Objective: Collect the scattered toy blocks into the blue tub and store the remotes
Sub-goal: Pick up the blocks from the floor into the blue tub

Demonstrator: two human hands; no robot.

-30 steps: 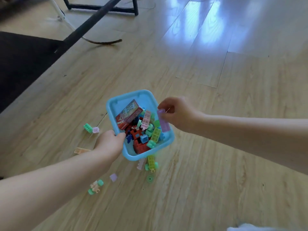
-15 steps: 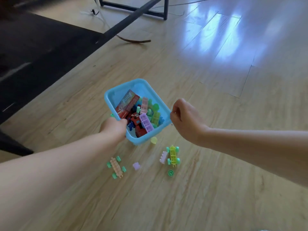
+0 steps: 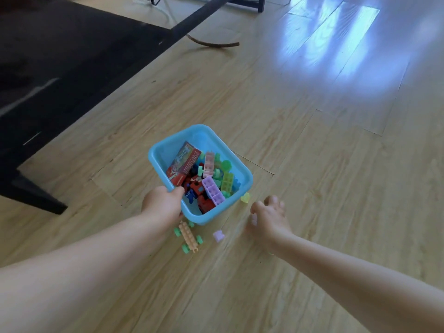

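The blue tub [image 3: 241, 170] stands on the wood floor, holding several coloured blocks, a purple brick [image 3: 213, 191] and a red booklet [image 3: 183, 164]. My left hand [image 3: 162, 203] grips its near-left rim. My right hand [image 3: 269, 217] is down on the floor just right of the tub, fingers curled over loose pieces. A pink block [image 3: 253, 219] shows at its thumb side; blur hides whether it is gripped. An orange-and-green wheeled piece [image 3: 188, 236], a pale purple block [image 3: 218, 236] and a yellow piece [image 3: 245, 197] lie by the tub. No remotes are in view.
A low black table [image 3: 60, 68] fills the upper left, its leg [image 3: 36, 198] close to my left arm. A curved brown cable [image 3: 211, 44] and a black frame leg [image 3: 262, 3] lie farther back. Bare floor stretches to the right.
The purple brick left my right hand and now lies in the tub. That hand then dropped to the floor pieces right of the tub. My left hand kept its hold on the rim.
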